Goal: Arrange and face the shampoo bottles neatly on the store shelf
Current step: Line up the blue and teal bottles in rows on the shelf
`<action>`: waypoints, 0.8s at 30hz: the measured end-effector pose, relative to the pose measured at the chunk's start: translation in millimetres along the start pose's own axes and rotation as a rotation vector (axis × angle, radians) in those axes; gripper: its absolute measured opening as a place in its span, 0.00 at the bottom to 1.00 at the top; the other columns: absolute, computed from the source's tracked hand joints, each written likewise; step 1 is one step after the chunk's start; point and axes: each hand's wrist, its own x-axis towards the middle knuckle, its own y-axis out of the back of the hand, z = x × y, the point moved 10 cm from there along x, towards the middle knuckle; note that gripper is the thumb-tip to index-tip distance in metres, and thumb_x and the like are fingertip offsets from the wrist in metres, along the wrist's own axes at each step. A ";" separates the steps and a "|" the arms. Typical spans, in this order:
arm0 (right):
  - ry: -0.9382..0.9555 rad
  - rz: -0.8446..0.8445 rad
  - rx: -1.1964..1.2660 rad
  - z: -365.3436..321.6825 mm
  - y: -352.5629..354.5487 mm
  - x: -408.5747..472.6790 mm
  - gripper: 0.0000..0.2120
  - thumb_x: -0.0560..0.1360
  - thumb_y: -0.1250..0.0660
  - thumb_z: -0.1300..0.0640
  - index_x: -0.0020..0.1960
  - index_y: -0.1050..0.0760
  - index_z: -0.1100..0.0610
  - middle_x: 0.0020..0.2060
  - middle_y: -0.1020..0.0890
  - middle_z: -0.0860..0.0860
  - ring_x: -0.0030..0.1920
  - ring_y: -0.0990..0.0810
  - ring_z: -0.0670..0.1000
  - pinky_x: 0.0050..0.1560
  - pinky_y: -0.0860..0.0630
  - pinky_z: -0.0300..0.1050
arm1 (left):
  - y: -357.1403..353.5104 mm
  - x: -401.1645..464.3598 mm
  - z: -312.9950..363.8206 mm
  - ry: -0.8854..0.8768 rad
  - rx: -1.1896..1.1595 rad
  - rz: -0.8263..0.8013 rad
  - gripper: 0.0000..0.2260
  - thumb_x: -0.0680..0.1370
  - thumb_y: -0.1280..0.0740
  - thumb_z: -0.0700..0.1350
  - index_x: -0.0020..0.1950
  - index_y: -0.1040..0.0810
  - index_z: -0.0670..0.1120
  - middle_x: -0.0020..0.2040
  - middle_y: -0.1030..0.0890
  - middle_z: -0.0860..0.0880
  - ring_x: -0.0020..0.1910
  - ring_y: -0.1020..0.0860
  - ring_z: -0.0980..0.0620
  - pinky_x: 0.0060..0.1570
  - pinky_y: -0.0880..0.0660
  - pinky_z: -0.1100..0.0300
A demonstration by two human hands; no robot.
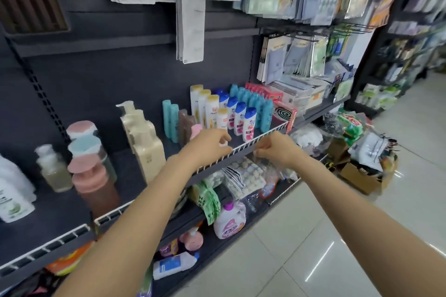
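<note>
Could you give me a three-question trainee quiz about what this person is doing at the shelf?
1. True or false: the left hand is pinching a small white thing just behind the white wire shelf fence.
2. Which cap colour do the bottles with pink labels have? A red, B blue, C black.
3. Fill in: the right hand is at the front ______ of the shelf.

Key:
1. True.
2. B, blue.
3. Edge; whether it grips the fence or something below cannot be told.
</note>
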 end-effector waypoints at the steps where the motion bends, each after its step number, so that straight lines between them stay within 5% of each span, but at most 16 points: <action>1: -0.008 0.002 -0.003 7.1 2.6 10.3 0.09 0.74 0.33 0.58 0.51 0.18 0.60 0.43 0.16 0.54 0.42 0.20 0.51 0.43 0.25 0.43 | -2.9 13.3 0.7 -0.008 -0.004 -0.011 0.17 0.77 0.34 0.48 0.64 0.26 0.46 0.59 0.22 0.47 0.55 0.24 0.51 0.59 0.28 0.55; 7: -0.053 0.029 0.029 57.9 23.8 61.5 0.11 0.74 0.32 0.58 0.53 0.19 0.61 0.50 0.16 0.56 0.50 0.19 0.54 0.55 0.23 0.50 | -20.2 94.6 14.3 -0.044 -0.026 -0.038 0.15 0.77 0.33 0.47 0.62 0.24 0.46 0.56 0.21 0.48 0.49 0.25 0.54 0.49 0.31 0.62; 19: 0.021 -0.060 0.043 181.7 82.8 189.5 0.12 0.75 0.33 0.57 0.56 0.20 0.60 0.54 0.18 0.53 0.53 0.21 0.52 0.55 0.27 0.43 | -61.9 255.9 63.7 0.072 0.001 -0.011 0.16 0.77 0.34 0.47 0.64 0.26 0.46 0.60 0.22 0.48 0.55 0.24 0.51 0.54 0.28 0.59; 24: 0.101 -0.101 0.039 205.0 96.5 230.8 0.12 0.75 0.32 0.57 0.56 0.20 0.61 0.53 0.17 0.56 0.53 0.20 0.55 0.58 0.26 0.47 | -76.1 293.6 57.0 0.153 -0.020 0.014 0.16 0.77 0.34 0.47 0.63 0.25 0.46 0.58 0.21 0.48 0.53 0.23 0.52 0.57 0.27 0.57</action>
